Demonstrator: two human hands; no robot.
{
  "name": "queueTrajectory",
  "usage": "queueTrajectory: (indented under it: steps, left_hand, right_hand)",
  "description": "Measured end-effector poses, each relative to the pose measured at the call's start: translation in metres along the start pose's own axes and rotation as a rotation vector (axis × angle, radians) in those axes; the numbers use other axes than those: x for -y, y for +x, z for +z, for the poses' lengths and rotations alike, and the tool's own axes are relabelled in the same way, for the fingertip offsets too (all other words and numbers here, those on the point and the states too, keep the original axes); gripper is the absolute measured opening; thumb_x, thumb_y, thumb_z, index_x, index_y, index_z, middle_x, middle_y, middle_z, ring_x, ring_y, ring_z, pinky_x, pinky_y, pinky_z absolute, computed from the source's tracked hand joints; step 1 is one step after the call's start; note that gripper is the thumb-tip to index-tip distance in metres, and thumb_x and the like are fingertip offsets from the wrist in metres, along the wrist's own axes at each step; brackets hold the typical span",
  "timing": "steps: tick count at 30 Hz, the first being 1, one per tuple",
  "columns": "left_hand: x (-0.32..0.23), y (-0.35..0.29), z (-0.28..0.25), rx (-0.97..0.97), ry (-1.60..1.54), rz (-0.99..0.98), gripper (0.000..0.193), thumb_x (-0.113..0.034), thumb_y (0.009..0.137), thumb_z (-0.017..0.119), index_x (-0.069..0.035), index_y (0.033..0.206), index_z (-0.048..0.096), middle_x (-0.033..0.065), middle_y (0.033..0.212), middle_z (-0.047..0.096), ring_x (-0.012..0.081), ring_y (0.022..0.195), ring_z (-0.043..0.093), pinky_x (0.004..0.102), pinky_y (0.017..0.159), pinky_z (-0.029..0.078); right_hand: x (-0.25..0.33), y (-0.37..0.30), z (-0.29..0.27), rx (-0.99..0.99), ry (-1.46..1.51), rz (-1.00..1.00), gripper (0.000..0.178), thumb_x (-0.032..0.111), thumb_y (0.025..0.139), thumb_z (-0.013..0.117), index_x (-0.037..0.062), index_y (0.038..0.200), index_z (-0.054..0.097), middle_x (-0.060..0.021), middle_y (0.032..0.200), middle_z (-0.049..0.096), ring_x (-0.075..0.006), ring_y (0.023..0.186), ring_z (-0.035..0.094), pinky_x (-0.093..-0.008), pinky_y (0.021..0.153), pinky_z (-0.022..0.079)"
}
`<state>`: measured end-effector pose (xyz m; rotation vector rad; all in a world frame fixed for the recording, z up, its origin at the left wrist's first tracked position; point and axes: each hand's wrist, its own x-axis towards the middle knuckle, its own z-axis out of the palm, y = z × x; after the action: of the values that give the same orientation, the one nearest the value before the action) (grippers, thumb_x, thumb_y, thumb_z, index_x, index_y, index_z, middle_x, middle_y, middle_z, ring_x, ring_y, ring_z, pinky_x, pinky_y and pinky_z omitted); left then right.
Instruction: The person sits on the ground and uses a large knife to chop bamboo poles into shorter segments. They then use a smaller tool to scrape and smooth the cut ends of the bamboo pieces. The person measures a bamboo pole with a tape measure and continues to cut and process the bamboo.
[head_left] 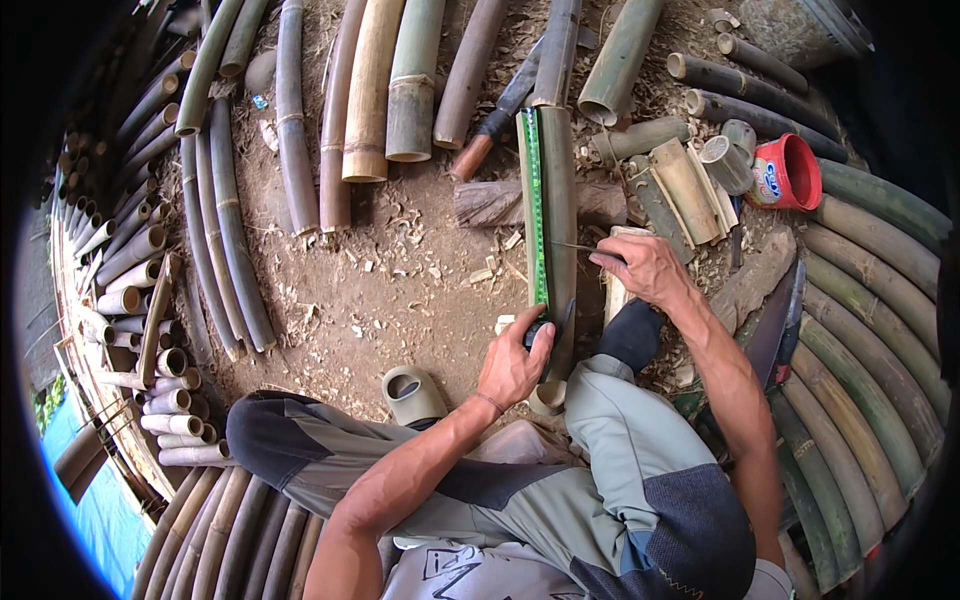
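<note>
A bamboo pole (560, 190) lies lengthwise in front of me, resting across a rough log (490, 203). A green tape measure blade (534, 200) is stretched along the pole. My left hand (515, 362) grips the tape measure case (536, 330) at the pole's near end. My right hand (640, 265) pinches a thin pointed marking tool (575, 246), its tip touching the pole beside the tape. My knees in grey trousers sit below both hands.
Long bamboo poles (370, 90) fan out on the dirt around me. Short cut bamboo sections (690, 185) and a red plastic cup (790, 172) lie at the right. A machete (500, 115) rests at the top centre, a big blade (775, 325) by my right arm, a grey clog (410, 393) near my left knee.
</note>
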<state>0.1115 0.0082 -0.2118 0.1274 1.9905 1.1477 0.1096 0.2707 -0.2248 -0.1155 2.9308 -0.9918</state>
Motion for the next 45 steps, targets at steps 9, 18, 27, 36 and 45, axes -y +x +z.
queueTrajectory:
  steps: [9,18,27,36,45]
  left_hand:
    - [0.007,-0.001,-0.005,0.000,-0.013,0.025,0.049,-0.039,0.097,0.051,-0.005,0.132,0.050,0.0268,0.106,0.067,0.0447,0.100,0.064,0.0469,0.088,0.049]
    - [0.015,0.035,-0.048,-0.360,-0.017,0.111,0.061,-0.044,0.092,0.054,0.001,0.129,0.037,0.0310,0.103,0.066,0.0423,0.094,0.066,0.0467,0.085,0.050]
    - [0.031,0.044,0.006,-0.307,0.657,0.167,0.095,-0.067,0.079,0.066,0.008,0.130,0.039,0.0327,0.126,0.053,0.0453,0.114,0.057,0.0467,0.095,0.049]
    - [0.027,0.080,0.038,-0.196,0.235,0.022,0.076,-0.052,0.068,0.084,0.008,0.110,0.064,0.0267,0.106,0.069,0.0363,0.100,0.068,0.0431,0.088,0.054]
    - [0.031,0.087,0.021,-0.169,0.162,-0.119,0.075,-0.050,0.065,0.087,0.007,0.110,0.067,0.0259,0.109,0.069,0.0351,0.103,0.068,0.0413,0.089,0.053]
  right_hand:
    - [-0.001,-0.066,-0.067,-0.080,-0.120,0.494,0.030,0.032,0.097,0.057,0.0051,0.107,0.065,-0.0159,0.089,0.068,-0.0382,0.082,0.066,-0.0468,0.073,0.051]
    - [-0.038,-0.238,0.082,-0.139,-0.239,0.971,0.072,0.011,0.082,0.056,-0.0044,0.147,0.028,-0.0273,0.125,0.043,-0.0451,0.115,0.047,-0.0516,0.100,0.038]
    - [-0.009,-0.321,0.109,-0.274,-0.178,0.977,0.070,0.011,0.082,0.057,-0.0034,0.146,0.031,-0.0269,0.126,0.043,-0.0446,0.116,0.046,-0.0513,0.101,0.038]
    - [0.008,-0.372,0.120,-0.428,-0.082,0.912,0.069,0.011,0.082,0.059,-0.0024,0.144,0.034,-0.0265,0.127,0.043,-0.0440,0.117,0.046,-0.0511,0.102,0.038]
    - [0.029,-0.328,0.105,-0.510,0.014,0.668,0.067,0.011,0.081,0.060,-0.0014,0.143,0.037,-0.0261,0.128,0.043,-0.0435,0.119,0.045,-0.0508,0.102,0.037]
